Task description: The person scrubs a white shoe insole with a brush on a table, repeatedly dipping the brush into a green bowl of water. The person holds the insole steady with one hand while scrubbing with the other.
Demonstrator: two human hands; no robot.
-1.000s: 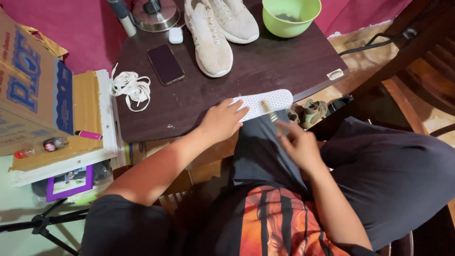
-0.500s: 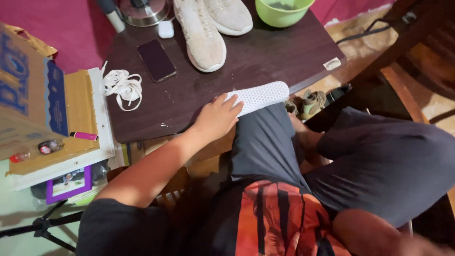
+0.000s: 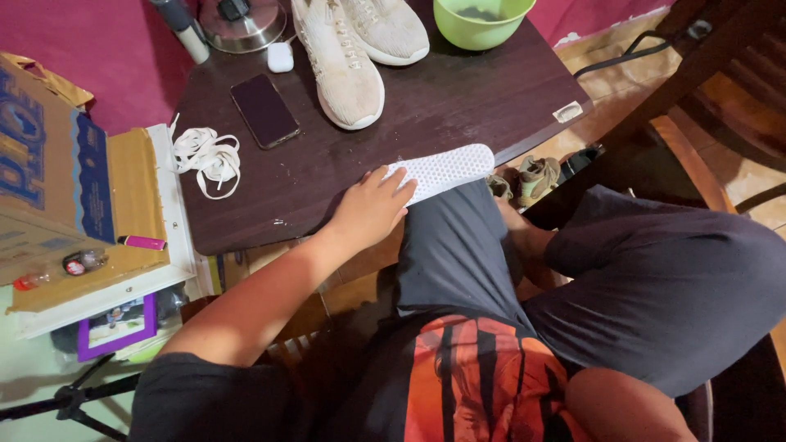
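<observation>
Head view: we're looking down over our lap at a dark wooden table [image 3: 458, 106].
Left hand [image 3: 370, 211]: flat on the table's near edge, fingers spread loose and pressing down on one end of the insole, not clenched.
Insole [image 3: 449, 169]: white, mesh-textured, lying along the table's front edge, far end poking past our dark shorts [image 3: 458, 245].
Right hand: out of frame, only the forearm shows at the bottom, so we can't tell what the fingers are doing.
Sneakers [image 3: 352, 49]: a cream pair, side by side at the back of the table, well apart from the insole.
Laces [image 3: 209, 153]: white bundle near the table's left edge.
Phone [image 3: 264, 110]: dark, face up, between the laces and the sneakers.
Bowl [image 3: 483, 18]: green, back right corner.
Cardboard box [image 3: 49, 188]: off to the left.
</observation>
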